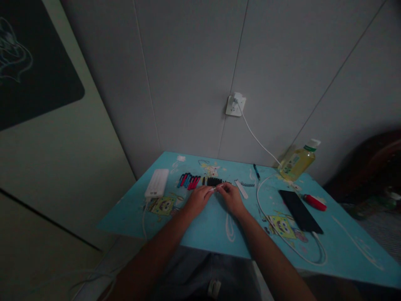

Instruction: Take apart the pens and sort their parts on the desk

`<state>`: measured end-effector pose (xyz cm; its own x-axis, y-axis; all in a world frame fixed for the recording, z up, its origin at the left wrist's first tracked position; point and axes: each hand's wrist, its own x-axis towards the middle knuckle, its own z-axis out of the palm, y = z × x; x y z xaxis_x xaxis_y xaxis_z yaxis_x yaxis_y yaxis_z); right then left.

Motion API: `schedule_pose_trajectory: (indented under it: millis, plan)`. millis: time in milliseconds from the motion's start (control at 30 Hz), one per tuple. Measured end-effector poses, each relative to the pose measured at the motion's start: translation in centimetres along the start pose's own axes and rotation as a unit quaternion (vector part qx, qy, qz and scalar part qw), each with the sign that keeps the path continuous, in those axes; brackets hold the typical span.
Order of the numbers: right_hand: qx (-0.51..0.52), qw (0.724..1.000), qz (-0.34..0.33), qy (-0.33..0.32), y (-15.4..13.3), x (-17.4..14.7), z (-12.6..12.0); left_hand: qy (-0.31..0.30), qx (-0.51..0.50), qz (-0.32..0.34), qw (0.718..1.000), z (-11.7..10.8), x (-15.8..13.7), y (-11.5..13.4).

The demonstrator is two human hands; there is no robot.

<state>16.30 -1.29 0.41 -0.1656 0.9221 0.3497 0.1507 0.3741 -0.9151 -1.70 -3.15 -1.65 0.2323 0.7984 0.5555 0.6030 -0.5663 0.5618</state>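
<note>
Both hands meet at the middle of the table, over its blue cartoon-printed top. My left hand (pixel 200 198) pinches one end of a thin pale stick (pixel 215 188), too small to make out closely. The fingers of my right hand (pixel 230 195) are closed on the stick's other end. Just beyond the fingertips lies a row of short black pieces (pixel 214 181), partly hidden by the hands. Red and blue tubes (pixel 189 181) lie in a group left of that row. A flat white strip (pixel 241 189) rests to the right of my right hand, beside several tiny dark parts (pixel 248 184).
A white power bank (pixel 157 183) with a cable lies at the table's (pixel 200 236) left. On the right are a black phone (pixel 300 210) on a looping white cable, a red object (pixel 315 202), a dark pen (pixel 256 172) and a yellow pump bottle (pixel 297 164). Behind is a wall socket (pixel 232 109).
</note>
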Motion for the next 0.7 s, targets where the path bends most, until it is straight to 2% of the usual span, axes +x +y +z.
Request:
schedule_pose_trajectory:
  millis: [367, 700]
  plan:
    - [0.020, 0.999, 0.021, -0.013, -0.33, 0.04, 0.21, -0.016, -0.026, -0.001, 1.000, 0.53, 0.30, 0.37]
    - [-0.068, 0.997, -0.014, -0.019, 0.03, -0.06, 0.60, 0.009, -0.023, -0.017, 1.000, 0.39, 0.14, 0.74]
